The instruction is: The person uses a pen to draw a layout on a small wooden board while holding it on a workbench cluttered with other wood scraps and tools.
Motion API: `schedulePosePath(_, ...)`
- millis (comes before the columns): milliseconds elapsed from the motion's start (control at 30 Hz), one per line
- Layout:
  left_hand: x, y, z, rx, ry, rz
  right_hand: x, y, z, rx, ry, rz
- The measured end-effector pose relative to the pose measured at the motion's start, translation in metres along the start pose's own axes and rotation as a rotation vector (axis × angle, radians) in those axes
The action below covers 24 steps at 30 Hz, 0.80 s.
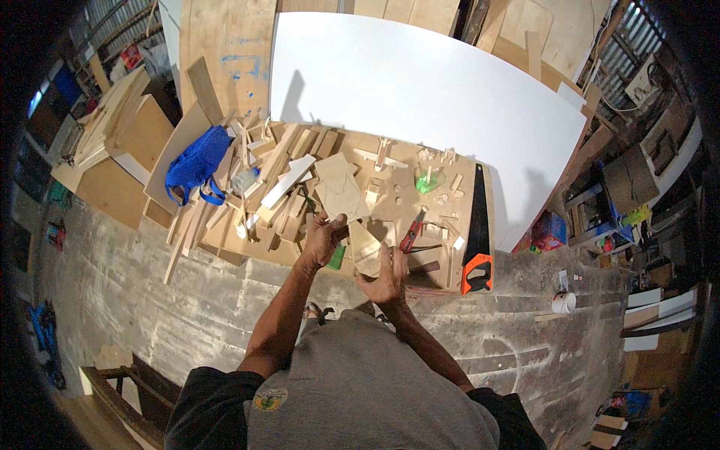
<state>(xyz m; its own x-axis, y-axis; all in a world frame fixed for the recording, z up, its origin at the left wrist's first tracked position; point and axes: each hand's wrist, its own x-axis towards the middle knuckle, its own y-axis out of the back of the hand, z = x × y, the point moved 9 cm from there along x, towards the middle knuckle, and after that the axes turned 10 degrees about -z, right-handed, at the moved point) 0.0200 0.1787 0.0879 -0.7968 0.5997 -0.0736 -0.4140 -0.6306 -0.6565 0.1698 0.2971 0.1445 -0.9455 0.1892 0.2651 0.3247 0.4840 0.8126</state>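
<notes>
Looking down at our bench, we hold a flat pale wooden sheet (339, 186) in our left hand (322, 238), the thumb and fingers closed on its lower edge. The sheet has an uneven outline and lies over the middle of the worktable (442, 270), raised above the offcuts. Our right hand (386, 276) has its thumb and fingers pinched on the lower right side of a smaller wooden piece (364, 247), just below the sheet; we cannot tell whether the two pieces touch.

Near our right hand, a red-handled tool (411, 234) lies on the tabletop. Farther right, a handsaw (478, 225) rests along the table's right side, its orange and black handle toward us and its dark blade pointing away. Beyond the small piece, we see a green object (427, 181) among small wooden blocks. To the left, wooden strips (289, 154) lie heaped at many angles, with a blue bag (197, 163) beside them. Behind the table, we face a large white panel (420, 82).
</notes>
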Motion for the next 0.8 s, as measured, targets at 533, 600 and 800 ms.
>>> schedulePosePath(533, 0.000, 0.005, 0.004, 0.047, -0.003, -0.009, -0.001, -0.002, -0.004, -0.045, -0.006, -0.013)
schedulePosePath(600, 0.000, 0.005, 0.004, 0.051, -0.005, -0.009, -0.002, -0.004, -0.004, -0.064, 0.000, -0.001)
schedulePosePath(800, -0.003, -0.002, 0.006, 0.099, 0.025, 0.025, -0.004, -0.016, 0.008, -0.014, -0.037, -0.067)
